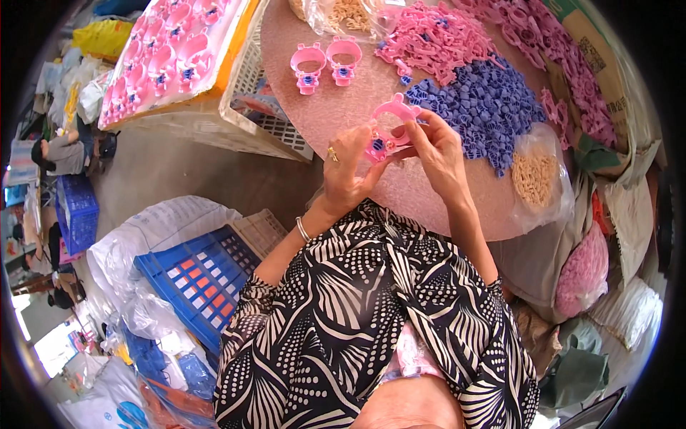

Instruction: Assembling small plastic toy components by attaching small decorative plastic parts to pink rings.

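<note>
Both my hands hold a pink plastic animal-shaped frame (412, 110) over the near part of the round table. It has a large round opening, small ears and a blue striped piece in its lower part. My left hand (346, 171) is closed on the lower end, and my right hand (439, 154) pinches the upper right side. Two similar pink frames with blue pieces (309, 80) (344, 71) lie side by side farther back on the left. Just beyond my right hand spreads a heap of small blue plastic pieces (479, 107), next to a heap of small pink parts (436, 43).
Beige parts fill clear bags at the table's (336, 107) right edge (532, 179) and far edge (350, 16). More pink frames (564, 79) are heaped far right. At left, a white crate (250, 107) bears a tray of pink frames (168, 57). A blue basket (193, 286) stands lower left.
</note>
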{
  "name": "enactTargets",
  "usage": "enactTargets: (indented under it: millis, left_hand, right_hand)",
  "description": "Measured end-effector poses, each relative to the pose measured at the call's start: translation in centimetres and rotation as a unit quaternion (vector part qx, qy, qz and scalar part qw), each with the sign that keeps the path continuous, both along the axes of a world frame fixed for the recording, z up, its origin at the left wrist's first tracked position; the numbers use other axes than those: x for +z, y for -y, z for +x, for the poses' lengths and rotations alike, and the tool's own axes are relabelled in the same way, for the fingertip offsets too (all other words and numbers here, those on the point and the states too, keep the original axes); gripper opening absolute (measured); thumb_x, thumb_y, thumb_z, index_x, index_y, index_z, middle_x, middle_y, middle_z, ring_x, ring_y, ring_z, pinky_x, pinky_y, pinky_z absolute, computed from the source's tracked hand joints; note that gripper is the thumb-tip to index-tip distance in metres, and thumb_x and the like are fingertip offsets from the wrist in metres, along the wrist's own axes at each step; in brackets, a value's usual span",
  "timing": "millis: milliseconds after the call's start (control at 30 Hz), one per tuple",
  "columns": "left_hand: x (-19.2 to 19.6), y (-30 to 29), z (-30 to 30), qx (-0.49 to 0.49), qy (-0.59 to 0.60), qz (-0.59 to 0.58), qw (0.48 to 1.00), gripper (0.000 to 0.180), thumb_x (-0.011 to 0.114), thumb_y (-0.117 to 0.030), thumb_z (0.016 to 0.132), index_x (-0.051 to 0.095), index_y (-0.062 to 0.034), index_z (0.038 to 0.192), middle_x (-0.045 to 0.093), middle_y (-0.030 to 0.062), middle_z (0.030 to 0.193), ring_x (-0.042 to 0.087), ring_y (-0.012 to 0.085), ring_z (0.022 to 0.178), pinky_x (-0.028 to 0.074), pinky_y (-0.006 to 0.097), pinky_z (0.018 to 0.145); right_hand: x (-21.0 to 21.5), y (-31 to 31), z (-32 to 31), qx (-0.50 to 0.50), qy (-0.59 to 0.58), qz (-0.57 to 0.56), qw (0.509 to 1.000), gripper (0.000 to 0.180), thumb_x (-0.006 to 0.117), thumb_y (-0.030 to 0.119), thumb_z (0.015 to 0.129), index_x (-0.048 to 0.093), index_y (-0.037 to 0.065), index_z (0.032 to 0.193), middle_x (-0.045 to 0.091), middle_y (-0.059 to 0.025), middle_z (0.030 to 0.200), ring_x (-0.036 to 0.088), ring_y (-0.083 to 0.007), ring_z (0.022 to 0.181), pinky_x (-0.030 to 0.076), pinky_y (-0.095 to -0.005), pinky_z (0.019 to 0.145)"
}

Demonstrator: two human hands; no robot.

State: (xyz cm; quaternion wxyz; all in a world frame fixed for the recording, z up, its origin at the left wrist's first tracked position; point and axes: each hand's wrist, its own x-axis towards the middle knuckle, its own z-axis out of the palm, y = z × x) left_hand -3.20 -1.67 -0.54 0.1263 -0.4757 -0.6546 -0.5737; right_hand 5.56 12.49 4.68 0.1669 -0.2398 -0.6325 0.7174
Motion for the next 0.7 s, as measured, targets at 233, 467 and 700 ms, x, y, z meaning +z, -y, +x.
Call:
enactTargets:
  millis: [233, 467, 700]
  left_hand:
    - [0.1, -0.1, -0.3, 0.030, -0.184, -0.130, 0.974, 0.043, 0.068, -0.007, 0.078, 0.060, 0.0006, 0.120, 0.058, 0.0148, 0.125, 0.054, 0.0300, 0.118, 0.042, 0.044, 0.099]
    - [-0.3, -0.9, -0.5, 0.032, -0.153, -0.102, 0.982, 0.037, 0.063, -0.004, 0.083, 0.060, 0.0005, 0.120, 0.063, 0.0161, 0.115, 0.058, 0.0278, 0.113, 0.043, 0.042, 0.097]
    - [-1.2, -0.2, -3.6, -0.130, 0.690, 0.159, 0.695, 0.013, 0.059, -0.011, 0.092, 0.065, -0.0024, 0.100, 0.066, 0.0029, 0.092, 0.062, 0.0134, 0.081, 0.051, 0.026, 0.083]
  right_hand:
    - [0.2, 0.2, -0.3, -0.024, 0.027, -0.012, 0.999, 0.027, 0.057, 0.021, 0.095, 0.057, -0.004, 0.106, 0.066, -0.0095, 0.084, 0.065, -0.0139, 0.071, 0.056, -0.0255, 0.060]
    - [-0.2, -0.7, 0.0, -0.020, 0.020, -0.023, 0.999, 0.025, 0.059, 0.017, 0.093, 0.059, -0.003, 0.108, 0.066, -0.0089, 0.082, 0.065, -0.0138, 0.071, 0.055, -0.0251, 0.059]
    - [-1.2, -6.3, 3.1, -0.178, 0.039, 0.463, 0.867, 0.021, 0.064, -0.001, 0.084, 0.069, 0.005, 0.103, 0.069, -0.0080, 0.090, 0.062, -0.0120, 0.077, 0.049, -0.0243, 0.068]
